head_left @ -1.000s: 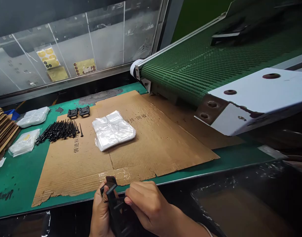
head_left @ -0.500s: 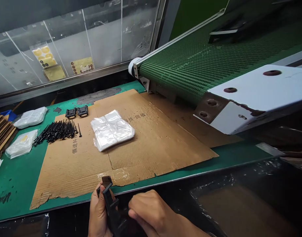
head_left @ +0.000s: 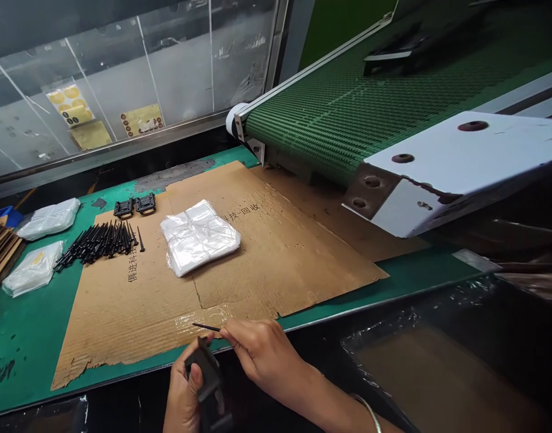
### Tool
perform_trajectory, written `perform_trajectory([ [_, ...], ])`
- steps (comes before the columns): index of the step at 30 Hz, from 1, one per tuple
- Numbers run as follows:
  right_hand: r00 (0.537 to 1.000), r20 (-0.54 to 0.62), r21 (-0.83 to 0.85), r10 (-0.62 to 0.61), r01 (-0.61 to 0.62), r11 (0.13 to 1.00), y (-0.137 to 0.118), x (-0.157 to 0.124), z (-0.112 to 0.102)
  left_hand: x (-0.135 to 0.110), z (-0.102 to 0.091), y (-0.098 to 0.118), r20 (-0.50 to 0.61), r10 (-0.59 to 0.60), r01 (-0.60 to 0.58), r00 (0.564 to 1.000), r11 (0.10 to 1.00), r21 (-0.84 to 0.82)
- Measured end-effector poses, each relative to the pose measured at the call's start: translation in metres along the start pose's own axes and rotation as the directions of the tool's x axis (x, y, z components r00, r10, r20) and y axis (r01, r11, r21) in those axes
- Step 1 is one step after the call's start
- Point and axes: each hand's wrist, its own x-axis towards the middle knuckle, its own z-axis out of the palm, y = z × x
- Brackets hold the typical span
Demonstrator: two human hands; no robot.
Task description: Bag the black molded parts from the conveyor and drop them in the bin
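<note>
At the bottom middle, my left hand (head_left: 182, 391) is wrapped round a black plastic part (head_left: 207, 376), partly hidden by the fingers and blurred at its lower end. Just above and to the right, my right hand (head_left: 264, 358) pinches a thin black pin (head_left: 206, 326), whose free end points left over the top of the part, apart from it as far as I can see. On the cardboard sheet (head_left: 294, 270) beyond lies a stack of clear plastic bags (head_left: 201, 237). Left of it are a pile of black pins (head_left: 98, 243) and two small black plastic frames (head_left: 134, 205).
A green conveyor belt (head_left: 321, 120) rises to the right, its white end block (head_left: 465, 162) jutting over the table. On the belt sits a dark object (head_left: 388, 56). More bagged packs (head_left: 35, 267) and stacked cardboard pieces (head_left: 0, 252) stand at the left.
My right hand has risen and moved left, and the pin now shows in its fingers. The black part in my left hand has turned and dropped slightly. The whole view has shifted a little.
</note>
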Motion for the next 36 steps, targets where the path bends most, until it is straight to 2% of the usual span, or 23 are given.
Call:
perform_trajectory([
  [1, 1.0, 0.008, 0.01, 0.004, -0.005, 1.0, 0.004, 0.001, -0.001, 0.001, -0.003, 0.002, 0.179, -0.113, 0.12, 0.977, 0.992, -0.028],
  [3, 1.0, -0.013, 0.004, 0.021, -0.021, 1.0, 0.012, 0.001, -0.006, 0.003, -0.005, 0.011, 0.471, -0.263, 0.333, 0.842, 0.94, -0.071],
  [5, 0.993, -0.093, -0.075, 0.07, -0.077, 0.994, 0.024, 0.001, -0.015, 0.002, 0.0, 0.02, 0.606, -0.326, 0.473, 0.725, 0.876, -0.093],
  [7, 0.973, -0.204, -0.212, 0.11, -0.154, 0.965, 0.041, 0.0, -0.025, -0.002, 0.011, 0.026, 0.637, -0.372, 0.57, 0.676, 0.811, -0.13],
  [8, 0.958, -0.255, -0.292, 0.128, -0.203, 0.935, 0.051, -0.001, -0.031, -0.005, 0.017, 0.027, 0.607, -0.376, 0.584, 0.7, 0.791, -0.183],
  [9, 0.943, -0.301, -0.376, 0.144, -0.256, 0.891, 0.062, -0.001, -0.036, -0.008, 0.023, 0.026, 0.535, -0.346, 0.548, 0.771, 0.789, -0.278],
  [10, 0.928, -0.335, -0.458, 0.163, -0.312, 0.832, 0.074, -0.002, -0.04, -0.011, 0.029, 0.024, 0.442, -0.27, 0.46, 0.855, 0.788, -0.409],
  [11, 0.915, -0.358, -0.533, 0.184, -0.363, 0.764, 0.085, -0.003, -0.043, -0.013, 0.033, 0.021, 0.356, -0.206, 0.375, 0.912, 0.771, -0.514],
  [12, 0.904, -0.375, -0.596, 0.205, -0.405, 0.693, 0.097, -0.004, -0.045, -0.015, 0.037, 0.018, 0.296, -0.148, 0.304, 0.944, 0.741, -0.599],
  [14, 0.886, -0.403, -0.679, 0.231, -0.458, 0.574, 0.117, -0.007, -0.048, -0.017, 0.041, 0.012, 0.28, -0.109, 0.277, 0.954, 0.678, -0.681],
  [17, 0.877, -0.426, -0.72, 0.22, -0.477, 0.505, 0.137, -0.011, -0.047, -0.016, 0.042, 0.01, 0.335, -0.117, 0.333, 0.935, 0.616, -0.714],
  [20, 0.877, -0.446, -0.708, 0.181, -0.469, 0.528, 0.137, -0.011, -0.047, -0.015, 0.042, 0.011, 0.341, -0.119, 0.34, 0.933, 0.606, -0.719],
  [22, 0.875, -0.468, -0.648, 0.126, -0.436, 0.625, 0.123, -0.01, -0.047, -0.013, 0.041, 0.011, 0.308, -0.119, 0.308, 0.944, 0.652, -0.693],
  [25, 0.904, -0.424, -0.405, 0.06, -0.248, 0.88, 0.086, -0.006, -0.046, -0.004, 0.035, 0.012, 0.194, -0.093, 0.19, 0.977, 0.794, -0.577],
  [27, 0.951, -0.296, -0.138, 0.087, -0.133, 0.982, 0.056, -0.004, -0.045, 0.003, 0.029, 0.013, 0.105, -0.031, 0.074, 0.994, 0.898, -0.433],
  [29, 0.985, -0.127, 0.116, 0.114, -0.099, 0.988, 0.03, -0.002, -0.044, 0.009, 0.026, 0.015, 0.017, 0.048, -0.042, 0.999, 0.969, -0.244],
  [31, 0.994, 0.008, 0.295, 0.111, -0.108, 0.949, 0.013, 0.002, -0.044, 0.01, 0.027, 0.016, -0.086, 0.148, -0.149, 0.985, 0.989, -0.007],
  [33, 0.99, 0.112, 0.404, 0.083, -0.121, 0.907, 0.006, 0.008, -0.046, 0.008, 0.031, 0.019, -0.125, 0.301, -0.258, 0.945, 0.926, 0.275],
  [34, 0.985, 0.158, 0.432, 0.07, -0.132, 0.892, 0.005, 0.011, -0.046, 0.007, 0.033, 0.021, -0.081, 0.375, -0.306, 0.923, 0.847, 0.434],
  [36, 0.966, 0.256, 0.452, 0.046, -0.161, 0.877, 0.009, 0.017, -0.047, 0.007, 0.038, 0.03, 0.111, 0.443, -0.385, 0.89, 0.597, 0.704],
])
